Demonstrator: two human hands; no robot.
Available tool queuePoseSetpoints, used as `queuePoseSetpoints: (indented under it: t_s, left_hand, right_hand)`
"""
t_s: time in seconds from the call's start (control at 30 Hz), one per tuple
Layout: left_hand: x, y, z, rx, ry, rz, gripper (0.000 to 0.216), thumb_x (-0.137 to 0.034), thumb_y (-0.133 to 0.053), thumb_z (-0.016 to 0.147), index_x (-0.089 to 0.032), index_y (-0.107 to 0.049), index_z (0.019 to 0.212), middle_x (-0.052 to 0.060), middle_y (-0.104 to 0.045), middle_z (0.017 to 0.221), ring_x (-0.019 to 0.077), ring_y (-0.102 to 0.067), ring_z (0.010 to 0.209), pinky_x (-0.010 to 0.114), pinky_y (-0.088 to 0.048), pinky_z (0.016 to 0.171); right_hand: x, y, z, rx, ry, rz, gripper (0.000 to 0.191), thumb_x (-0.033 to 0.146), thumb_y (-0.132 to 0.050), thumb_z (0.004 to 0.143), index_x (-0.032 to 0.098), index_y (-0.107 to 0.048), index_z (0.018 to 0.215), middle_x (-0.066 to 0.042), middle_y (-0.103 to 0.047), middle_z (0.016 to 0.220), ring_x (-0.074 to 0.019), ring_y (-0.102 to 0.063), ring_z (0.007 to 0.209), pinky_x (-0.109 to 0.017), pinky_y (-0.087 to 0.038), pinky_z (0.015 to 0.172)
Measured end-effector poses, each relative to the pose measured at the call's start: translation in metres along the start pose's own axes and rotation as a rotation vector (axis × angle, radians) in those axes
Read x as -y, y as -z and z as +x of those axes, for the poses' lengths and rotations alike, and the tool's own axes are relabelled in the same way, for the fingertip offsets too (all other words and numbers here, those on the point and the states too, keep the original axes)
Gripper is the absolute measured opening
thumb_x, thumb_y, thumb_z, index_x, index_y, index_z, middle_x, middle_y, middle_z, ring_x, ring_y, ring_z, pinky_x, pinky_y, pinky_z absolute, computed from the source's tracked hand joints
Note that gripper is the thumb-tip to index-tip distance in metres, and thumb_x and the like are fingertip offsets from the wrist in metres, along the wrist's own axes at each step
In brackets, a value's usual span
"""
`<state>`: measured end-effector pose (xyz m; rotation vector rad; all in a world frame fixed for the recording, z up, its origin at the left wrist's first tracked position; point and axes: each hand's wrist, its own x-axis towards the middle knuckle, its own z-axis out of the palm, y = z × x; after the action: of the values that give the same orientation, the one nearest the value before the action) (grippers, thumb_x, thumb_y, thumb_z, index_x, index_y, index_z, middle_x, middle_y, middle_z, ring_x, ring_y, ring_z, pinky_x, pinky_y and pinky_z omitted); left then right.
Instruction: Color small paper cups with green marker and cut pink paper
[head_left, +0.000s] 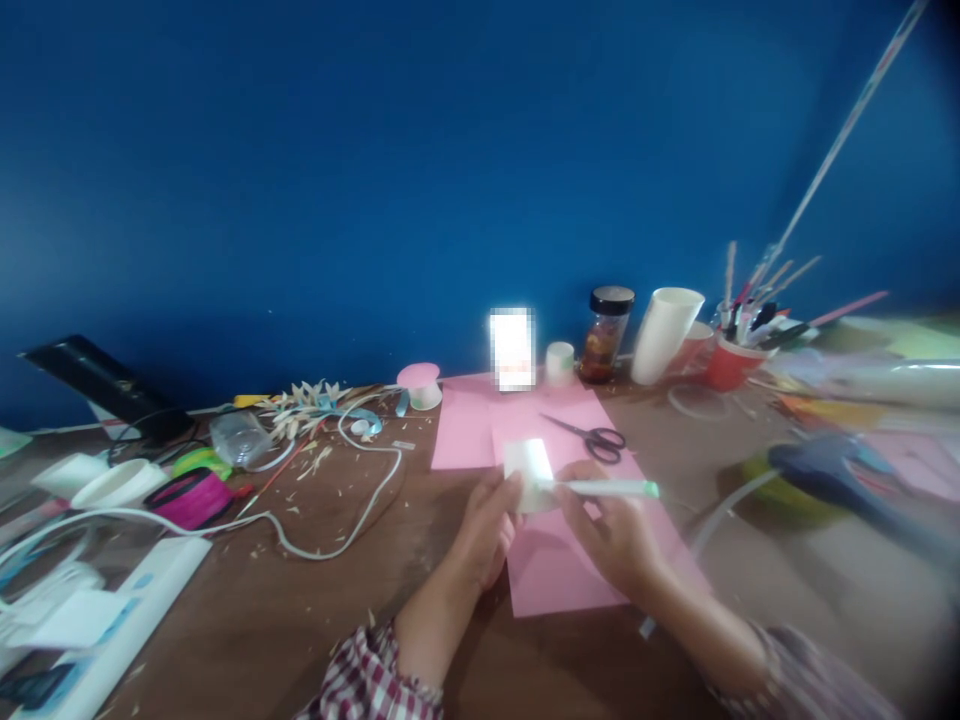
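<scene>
Over the pink paper (555, 575), my left hand (487, 525) is closed around a small pale cylinder (529, 470) that looks like a short paper cup or roll. A white marker pen with a green end (611, 488) is pinched in my right hand (611, 535). The pen's tip end meets or nearly meets the cylinder's right side; contact is too blurred to confirm. Just beyond my right hand, scissors with dark handles (600, 443) lie on the paper, blades pointing left.
A jar with a black lid (607, 335), a tall white cup (664, 335) and a red cup of brushes and pens (735, 360) stand at the back right. On the left are a white cable (322, 553), a power strip (142, 610) and pink tape (191, 498). A glue gun (847, 480) lies right.
</scene>
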<state>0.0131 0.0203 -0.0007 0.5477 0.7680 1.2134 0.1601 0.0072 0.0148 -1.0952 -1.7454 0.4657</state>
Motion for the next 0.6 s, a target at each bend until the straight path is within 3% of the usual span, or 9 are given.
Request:
queuePoseSetpoints:
  t_s: [0.3, 0.6]
  left_hand:
    - [-0.0011, -0.0006, -0.0006, -0.018, -0.033, 0.0, 0.023, -0.034, -0.074, 0.071, -0.016, -0.066, 0.085, 0.004, -0.067, 0.082, 0.0173, -0.06, 0.081, 0.03, -0.042, 0.079]
    - [-0.0014, -0.0014, -0.0007, -0.032, -0.018, -0.006, 0.023, -0.033, -0.074, 0.071, -0.016, -0.066, 0.085, 0.003, -0.066, 0.082, 0.0155, -0.06, 0.078, 0.027, -0.042, 0.074]
  right_hand:
    - [0.002, 0.0007, -0.0019, 0.025, -0.025, 0.014, 0.012, 0.022, -0.046, 0.089, 0.019, -0.052, 0.079, 0.0, -0.055, 0.068, -0.0126, -0.053, 0.057, -0.022, -0.043, 0.05]
    - [-0.0013, -0.0004, -0.0012, 0.002, -0.04, 0.045, 0.009, 0.024, -0.047, 0.089, 0.019, -0.055, 0.085, -0.003, -0.061, 0.072, -0.0149, -0.057, 0.063, -0.024, -0.046, 0.055]
